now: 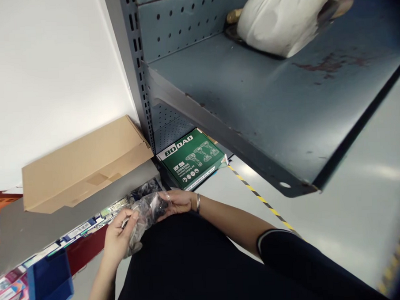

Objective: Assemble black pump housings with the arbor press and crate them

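Both of my hands hold a clear plastic bag (146,214) with dark small parts inside, low in the head view. My left hand (119,235) grips the bag's near, lower end. My right hand (177,200), with a bracelet at the wrist, holds its far end from the right. The bag hangs in front of my dark clothing, just below a grey shelf edge.
A blue-grey metal shelf (278,120) juts out above, with a white bag (280,18) on it. A green BODAO drill box (192,159) lies below on the floor shelf. A cardboard box (84,164) rests on a grey shelf at left. Yellow-black floor tape (262,200) runs right.
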